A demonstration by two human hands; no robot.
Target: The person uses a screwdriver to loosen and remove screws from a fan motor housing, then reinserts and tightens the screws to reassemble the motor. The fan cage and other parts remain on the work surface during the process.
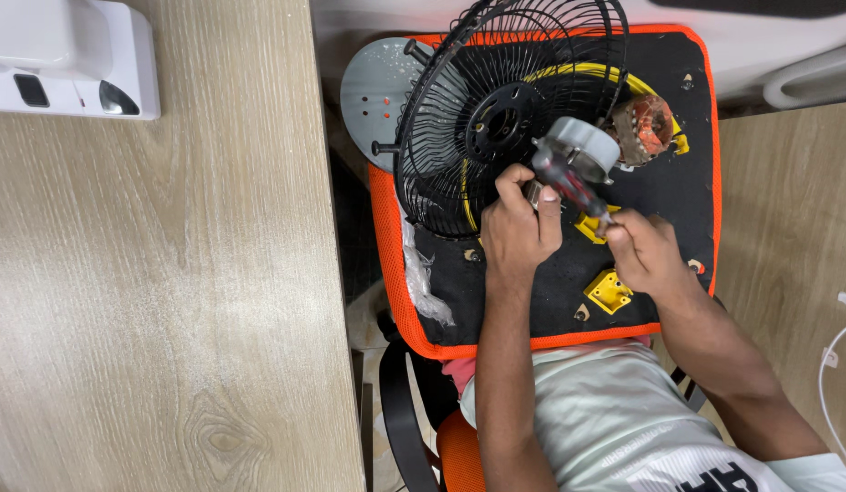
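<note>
A black wire fan guard [496, 109] stands tilted on a black chair seat with orange edging [550, 342]. My left hand [518, 228] grips the fan's shaft area just below the guard's hub. My right hand [646, 255] holds a screwdriver [573, 182] with a dark, red-marked handle, its tip pointing up toward the grey motor part [587, 146]. A copper-wound motor [643, 128] lies behind it. Two yellow plastic pieces [609, 292] lie on the seat near my right hand.
A grey round fan base [373, 91] sits at the seat's far left corner. A wooden table [158, 301] fills the left, with a white device [67, 59] at its top. Crumpled clear plastic [421, 278] hangs at the seat's left edge. A white cable [828, 364] runs at the right.
</note>
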